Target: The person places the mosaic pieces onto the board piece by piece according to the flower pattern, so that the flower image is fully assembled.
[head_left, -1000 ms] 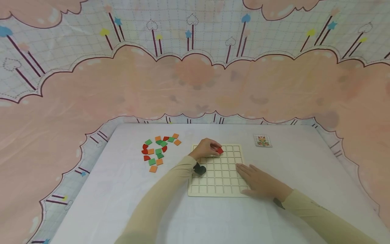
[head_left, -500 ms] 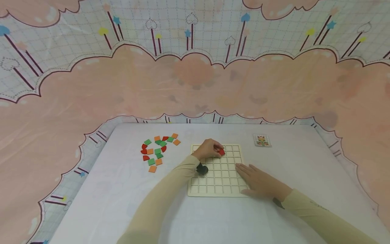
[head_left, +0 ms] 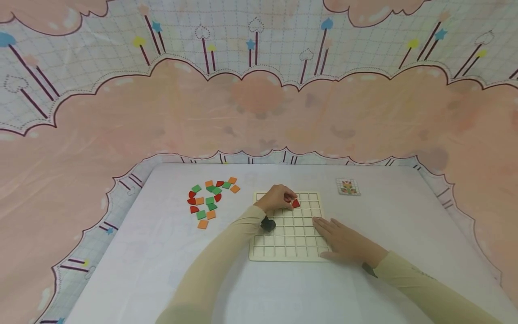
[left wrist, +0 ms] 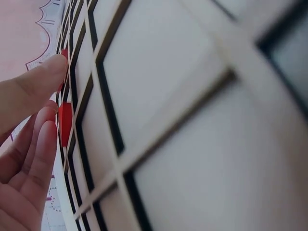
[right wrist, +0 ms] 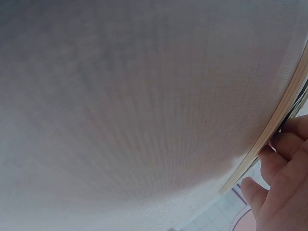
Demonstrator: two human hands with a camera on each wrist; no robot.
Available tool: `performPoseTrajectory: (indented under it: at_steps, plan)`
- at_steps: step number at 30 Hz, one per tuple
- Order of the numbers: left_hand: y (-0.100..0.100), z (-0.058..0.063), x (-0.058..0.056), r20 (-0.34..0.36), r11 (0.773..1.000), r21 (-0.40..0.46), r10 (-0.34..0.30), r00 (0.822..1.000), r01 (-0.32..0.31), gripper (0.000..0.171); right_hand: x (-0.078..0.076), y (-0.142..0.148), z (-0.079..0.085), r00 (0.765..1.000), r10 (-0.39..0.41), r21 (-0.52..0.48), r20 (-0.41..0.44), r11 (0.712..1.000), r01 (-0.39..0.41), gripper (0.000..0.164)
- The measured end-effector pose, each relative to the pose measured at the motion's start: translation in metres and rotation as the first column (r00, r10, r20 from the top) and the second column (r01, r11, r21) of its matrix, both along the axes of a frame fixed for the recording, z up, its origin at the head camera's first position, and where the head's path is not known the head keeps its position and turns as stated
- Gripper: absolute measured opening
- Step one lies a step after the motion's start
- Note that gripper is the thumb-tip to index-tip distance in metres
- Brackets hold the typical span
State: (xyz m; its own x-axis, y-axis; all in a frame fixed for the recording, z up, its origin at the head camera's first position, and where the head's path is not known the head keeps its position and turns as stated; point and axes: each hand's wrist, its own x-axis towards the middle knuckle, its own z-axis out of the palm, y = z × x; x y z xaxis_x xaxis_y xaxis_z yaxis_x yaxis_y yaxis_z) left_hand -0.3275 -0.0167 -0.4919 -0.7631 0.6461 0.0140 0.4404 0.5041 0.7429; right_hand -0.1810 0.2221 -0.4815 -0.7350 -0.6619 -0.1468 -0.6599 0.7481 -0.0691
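A pale wooden grid board [head_left: 291, 251] lies on the table. My left hand [head_left: 275, 198] is over its upper part, thumb and fingers curled in at a small red tile [head_left: 296, 204]. In the left wrist view the thumb [left wrist: 41, 82] and the fingers [left wrist: 41, 159] come close around red pieces, with one red tile [left wrist: 65, 122] lying against the grid; more red shows behind the thumb tip, partly hidden. My right hand [head_left: 344, 240] rests on the board's right edge, its fingers extended. The right wrist view has those fingertips at the board's side edge [right wrist: 262, 137].
Several loose tiles are spread left of the board, among them a green square [head_left: 201, 215], an orange square [head_left: 203, 224] and a red quarter-round [head_left: 194, 209]. A small card [head_left: 348, 186] with a flower pattern lies at the back right. A patterned cloth [head_left: 259, 117] hangs behind the table.
My left hand has shifted slightly to the right over the board. The red tile at its fingertips has moved a little right and toward me. My right hand has stayed in place.
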Motion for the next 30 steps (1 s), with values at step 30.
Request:
performPoseTrajectory:
  at_steps: [30]
  plan:
    - [0.009,0.005,0.002,-0.006,0.998,-0.057,-0.041,0.999,0.040,0.025,0.001,-0.002,0.001,0.999,-0.023,-0.005,0.030,1.000,0.023,0.080]
